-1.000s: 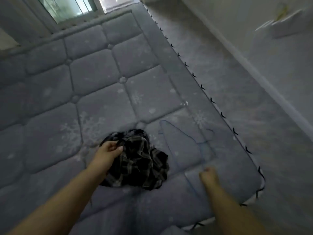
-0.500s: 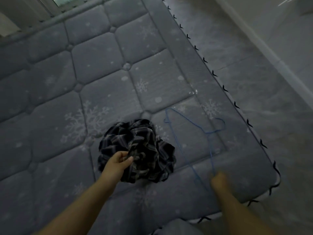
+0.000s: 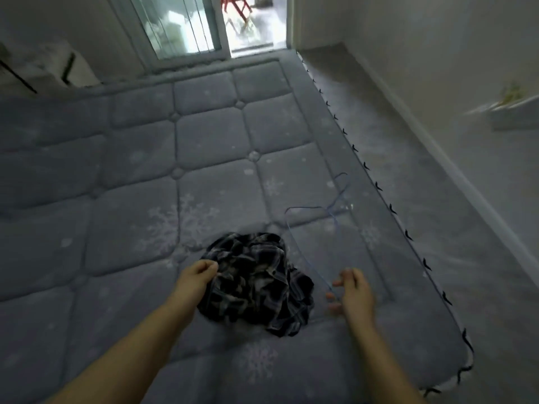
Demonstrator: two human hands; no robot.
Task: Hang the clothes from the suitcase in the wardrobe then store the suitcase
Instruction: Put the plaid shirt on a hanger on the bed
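Dark plaid shirt (image 3: pixel 256 279) lies crumpled on the grey quilted mattress (image 3: pixel 145 185), near its 5 o'clock corner. The left hand (image 3: pixel 197 279) pinches the shirt's 9 o'clock edge. The right hand (image 3: pixel 354 291), fingers loosely spread, touches the thin blue wire hanger (image 3: pixel 309 258) (blurred), which lies at the shirt's 2 o'clock.

A dark plaid of black, navy and pale grey-white is shown by the crumpled shirt (image 3: pixel 256 279). The wire hanger (image 3: pixel 309 258) is seen as thin blue. The mattress (image 3: pixel 204 158) is covered in grey-blue quilting printed with pale snowflakes, its edge trimmed with what appear to be black stitches.
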